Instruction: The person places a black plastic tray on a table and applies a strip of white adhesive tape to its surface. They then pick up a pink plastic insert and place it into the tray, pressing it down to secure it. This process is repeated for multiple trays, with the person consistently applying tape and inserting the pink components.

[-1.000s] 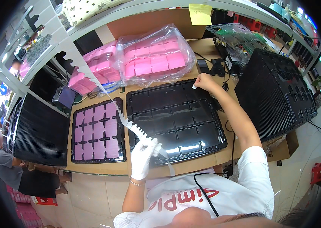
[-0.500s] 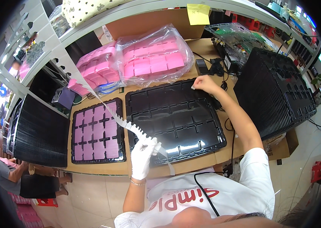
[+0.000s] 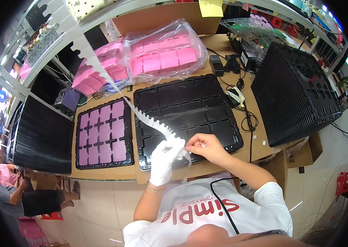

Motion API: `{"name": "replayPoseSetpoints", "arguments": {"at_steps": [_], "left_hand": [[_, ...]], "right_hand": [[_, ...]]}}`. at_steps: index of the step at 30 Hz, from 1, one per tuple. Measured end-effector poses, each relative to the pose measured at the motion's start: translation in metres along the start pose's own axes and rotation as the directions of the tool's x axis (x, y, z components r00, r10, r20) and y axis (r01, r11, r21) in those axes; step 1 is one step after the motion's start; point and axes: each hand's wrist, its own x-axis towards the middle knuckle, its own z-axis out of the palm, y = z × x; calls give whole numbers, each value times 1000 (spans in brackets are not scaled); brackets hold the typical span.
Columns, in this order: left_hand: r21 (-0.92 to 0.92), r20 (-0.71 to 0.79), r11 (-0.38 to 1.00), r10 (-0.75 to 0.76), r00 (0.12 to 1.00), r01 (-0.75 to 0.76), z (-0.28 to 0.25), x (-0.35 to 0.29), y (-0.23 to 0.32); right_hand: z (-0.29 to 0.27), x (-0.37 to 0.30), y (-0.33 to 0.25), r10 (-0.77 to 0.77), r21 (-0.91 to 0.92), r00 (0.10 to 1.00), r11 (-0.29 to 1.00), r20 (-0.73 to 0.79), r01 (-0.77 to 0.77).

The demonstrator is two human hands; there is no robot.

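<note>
With the left hand [image 3: 165,160], covered by a white glove, holds a white toothed strip [image 3: 147,120], thumb and fingers closed on it. Has the bare right hand [image 3: 207,147] just beside the gloved fingertips, fingers bent, thumb and forefinger near to each other; cannot tell whether closed on the strip or only touching the glove. Lets the strip run from the left hand up and to the left, a short end hanging below. Has both hands above the near part of a large black plastic tray [image 3: 174,108], lying on cardboard [image 3: 110,173]. To the left of it, can see a smaller black tray [image 3: 130,136] with purple-pink pieces [image 3: 118,152] in the compartments. On the cardboard at the right, can find two small white pieces [image 3: 264,143].

As for writing, can see large red lettering [image 3: 200,209] across the front of the white T-shirt [image 3: 244,222]. On the yellow sticky note [image 3: 211,9] at the upper edge, can notice small dark marks, not readable. On a brown carton [image 3: 312,151] at the right, can notice dark printed characters.
</note>
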Motion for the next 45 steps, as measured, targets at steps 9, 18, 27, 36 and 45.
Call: {"name": "replayPoseSetpoints", "arguments": {"at_steps": [9,18,27,36,45], "left_hand": [[33,-14,999,-10,1000,10,2,1,-9],[59,-2,998,-15,1000,15,0,3,-5],[76,-2,997,-7,1000,7,1,3,-5],[94,-1,995,-16,1000,16,-1,4,-6],[112,-1,994,-11,1000,11,-1,3,-6]], "right_hand": [[-13,-32,-6,-547,-422,829,728,118,541],[-139,-17,-8,102,-719,995,692,16,-59],[-122,-17,-2,38,-787,993,607,-110,-110],[-121,-16,-2,56,-776,980,603,-189,-184],[-118,-15,4,35,-781,975,594,-218,-196]]}}
